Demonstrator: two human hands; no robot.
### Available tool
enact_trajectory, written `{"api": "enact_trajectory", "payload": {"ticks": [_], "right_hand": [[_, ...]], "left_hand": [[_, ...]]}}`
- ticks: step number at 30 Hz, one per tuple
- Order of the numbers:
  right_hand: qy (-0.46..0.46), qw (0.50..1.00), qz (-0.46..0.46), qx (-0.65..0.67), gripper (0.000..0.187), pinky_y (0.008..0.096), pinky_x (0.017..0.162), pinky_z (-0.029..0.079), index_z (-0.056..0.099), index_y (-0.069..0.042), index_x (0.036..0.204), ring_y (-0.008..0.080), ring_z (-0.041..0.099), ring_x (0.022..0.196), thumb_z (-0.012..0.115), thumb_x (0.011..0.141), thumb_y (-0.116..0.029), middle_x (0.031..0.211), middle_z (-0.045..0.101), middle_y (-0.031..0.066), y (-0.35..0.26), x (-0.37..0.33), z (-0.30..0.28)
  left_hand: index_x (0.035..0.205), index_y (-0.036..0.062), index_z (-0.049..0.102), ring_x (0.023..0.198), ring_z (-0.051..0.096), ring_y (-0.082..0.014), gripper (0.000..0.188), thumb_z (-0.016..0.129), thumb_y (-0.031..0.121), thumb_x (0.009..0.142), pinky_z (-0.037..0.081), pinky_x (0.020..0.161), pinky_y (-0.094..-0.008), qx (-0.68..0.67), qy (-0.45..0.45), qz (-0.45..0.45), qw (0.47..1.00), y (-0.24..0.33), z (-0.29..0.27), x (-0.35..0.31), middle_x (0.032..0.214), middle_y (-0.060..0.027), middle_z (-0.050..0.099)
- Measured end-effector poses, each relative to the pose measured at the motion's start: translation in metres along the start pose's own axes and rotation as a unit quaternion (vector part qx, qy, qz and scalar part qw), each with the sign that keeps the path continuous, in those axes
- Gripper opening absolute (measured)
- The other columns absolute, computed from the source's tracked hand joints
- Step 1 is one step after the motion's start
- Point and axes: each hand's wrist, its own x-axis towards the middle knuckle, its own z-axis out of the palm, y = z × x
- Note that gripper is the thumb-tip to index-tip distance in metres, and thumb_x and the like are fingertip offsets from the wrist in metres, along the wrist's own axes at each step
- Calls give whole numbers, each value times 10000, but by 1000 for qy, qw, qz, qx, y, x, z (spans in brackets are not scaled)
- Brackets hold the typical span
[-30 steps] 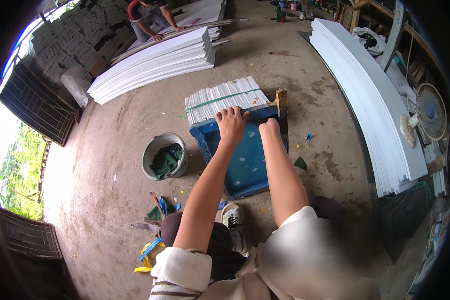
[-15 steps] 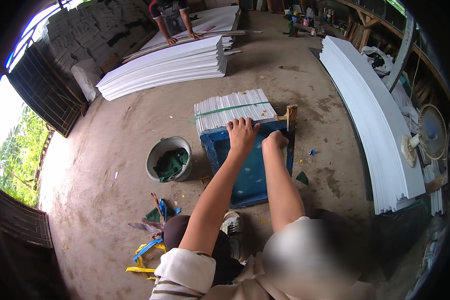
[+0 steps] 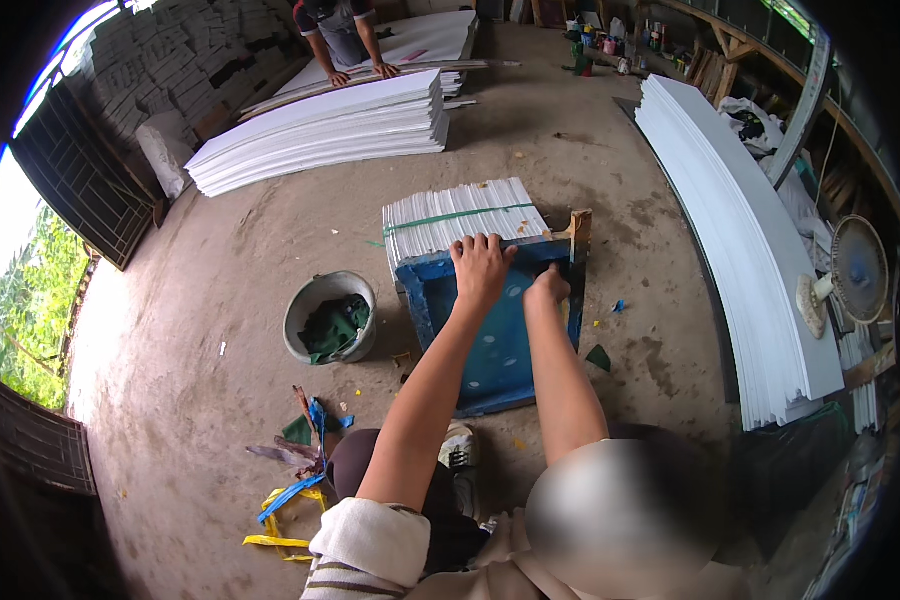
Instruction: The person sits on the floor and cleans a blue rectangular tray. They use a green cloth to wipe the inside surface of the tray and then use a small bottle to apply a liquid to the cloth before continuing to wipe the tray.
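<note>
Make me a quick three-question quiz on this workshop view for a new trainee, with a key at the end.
1. Which hand lies over the far edge of the blue frame?
A: right
B: left
C: neither
2. True or false: the grey bucket stands to the right of the blue frame.
3. Fill in the colour: a ____ strap runs across the bundle of white pieces.

Key: 1 B, the left hand. 2 False; it stands to the left. 3 Green.

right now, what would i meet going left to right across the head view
Upper dark gate, grey bucket, left hand, right hand, small blue scrap, long white stack, fan.
</note>
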Motion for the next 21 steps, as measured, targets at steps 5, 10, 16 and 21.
{"api": "enact_trajectory", "payload": {"ticks": [5,10,16,21], "right_hand": [[15,990,105,93,395,370,853,504,538,83,1144,299,594,1056,569,836,-163,1177,576,218,-15,4,5],[44,991,106,64,395,374,898,481,507,56,1205,293,570,1095,510,850,-118,1225,558,183,-23,1,8],[82,990,104,52,390,398,910,480,493,72,1216,315,559,1107,450,856,-71,1244,540,192,-29,-37,12],[55,988,70,124,396,424,919,465,480,86,1215,322,548,1119,433,844,-46,1261,514,223,-22,-16,11]], "left_hand": [[1000,50,590,963,531,-301,373,485,396,910,331,901,-493,5,7,3,1000,1,2,0,946,-126,597],[990,57,592,959,534,-297,370,486,401,910,334,891,-489,6,8,5,1000,2,4,2,945,-122,600],[981,63,590,942,539,-292,369,486,410,908,339,878,-481,17,12,6,1000,-8,2,1,931,-112,602],[980,62,590,945,541,-287,374,481,413,911,339,880,-477,7,10,6,1000,3,0,1,928,-107,605]]}}
